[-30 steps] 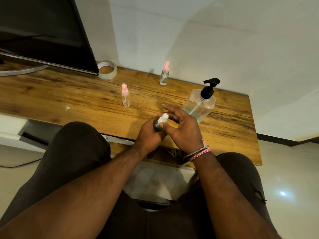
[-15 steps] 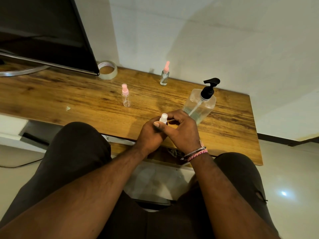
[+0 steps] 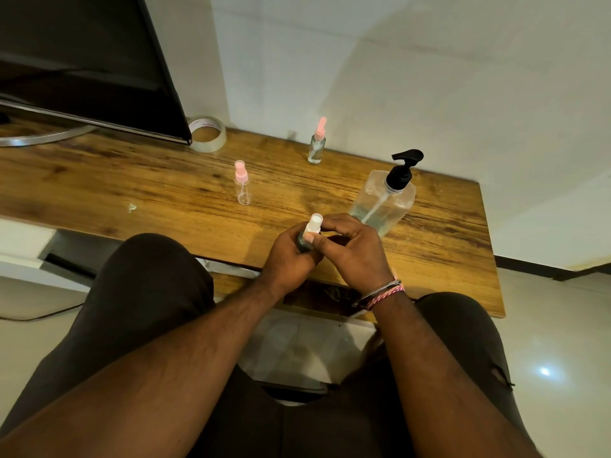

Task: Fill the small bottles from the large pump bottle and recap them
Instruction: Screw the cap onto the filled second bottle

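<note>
Above the near edge of the table: we see both hands meet around one small dark bottle with a white cap [image 3: 310, 231], held upright over the wooden tabletop [image 3: 139, 180].
Left hand: the left hand [image 3: 287, 259] is wrapped tight around the bottle's dark body, fingers curled, forearm reaching in from lower left.
Right hand: the right hand [image 3: 355, 251] pinches the white cap between thumb and forefinger; the other fingers arch over it, and woven pink and metal bracelets [image 3: 383, 292] circle the wrist.
Held bottle: we cannot tell whether the cap is fully seated; the hands hide the neck.
Large pump bottle: the clear square bottle with a black pump head [image 3: 385, 200] stands upright just behind the right hand, partly hidden by its knuckles, with liquid low in it.
Other small bottles: a clear one with a pale pink spray cap [image 3: 242, 188] stands left of the hands, well apart; a second clear one with a taller pink cap [image 3: 316, 145] stands near the wall.
Surroundings: a roll of clear tape [image 3: 208, 133] lies beside the corner of a dark flat screen [image 3: 82, 61] at back left.
Below: our dark-trousered knees flank the arms.
</note>
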{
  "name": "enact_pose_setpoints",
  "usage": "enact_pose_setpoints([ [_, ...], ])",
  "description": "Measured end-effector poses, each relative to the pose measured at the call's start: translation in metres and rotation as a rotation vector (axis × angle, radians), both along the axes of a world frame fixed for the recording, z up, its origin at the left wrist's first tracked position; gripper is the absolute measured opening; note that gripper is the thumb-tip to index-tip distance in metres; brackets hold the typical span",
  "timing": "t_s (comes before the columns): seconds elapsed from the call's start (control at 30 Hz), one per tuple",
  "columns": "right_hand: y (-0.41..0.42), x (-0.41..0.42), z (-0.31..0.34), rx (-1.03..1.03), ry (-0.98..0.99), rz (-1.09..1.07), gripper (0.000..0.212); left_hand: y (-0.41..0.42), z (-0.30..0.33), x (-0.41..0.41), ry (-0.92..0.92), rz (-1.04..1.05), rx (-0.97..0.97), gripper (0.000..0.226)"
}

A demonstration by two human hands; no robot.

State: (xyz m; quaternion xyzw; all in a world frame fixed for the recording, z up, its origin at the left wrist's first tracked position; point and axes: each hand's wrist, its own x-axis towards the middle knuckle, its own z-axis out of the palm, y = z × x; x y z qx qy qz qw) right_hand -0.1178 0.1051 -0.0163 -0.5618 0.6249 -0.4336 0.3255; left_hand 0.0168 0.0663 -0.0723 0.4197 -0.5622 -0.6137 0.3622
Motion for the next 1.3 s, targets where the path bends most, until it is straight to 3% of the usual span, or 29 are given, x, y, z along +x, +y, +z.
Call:
enact_pose_setpoints([
  [0.4, -0.003, 0.008, -0.009, -0.071, 0.023, -0.131, 0.033, 0.0, 0.003, -0.001, -0.033, 0.002, -0.004, 0.017],
  [0.53, -0.003, 0.009, -0.007, -0.071, 0.018, -0.088, 0.047, 0.0, 0.007, -0.001, -0.02, -0.014, -0.02, 0.039],
  [0.6, -0.003, 0.008, -0.006, -0.064, -0.019, -0.053, 0.053, 0.0, 0.007, -0.001, -0.015, -0.014, -0.043, 0.035],
  [0.7, -0.002, 0.005, -0.002, -0.04, -0.05, -0.016, 0.047, -0.001, 0.004, -0.001, -0.01, -0.006, -0.029, 0.023],
  [0.87, -0.004, -0.002, -0.002, -0.063, -0.014, 0.013, 0.022, -0.002, -0.002, -0.002, -0.013, -0.005, 0.007, 0.026],
  [1.1, -0.004, -0.006, -0.003, -0.078, 0.017, -0.016, 0.022, -0.002, -0.002, -0.002, -0.024, 0.004, 0.017, 0.031],
  [1.3, -0.005, 0.003, -0.006, -0.092, 0.039, -0.1, 0.034, -0.001, -0.001, -0.001, -0.025, -0.009, 0.015, 0.027],
])
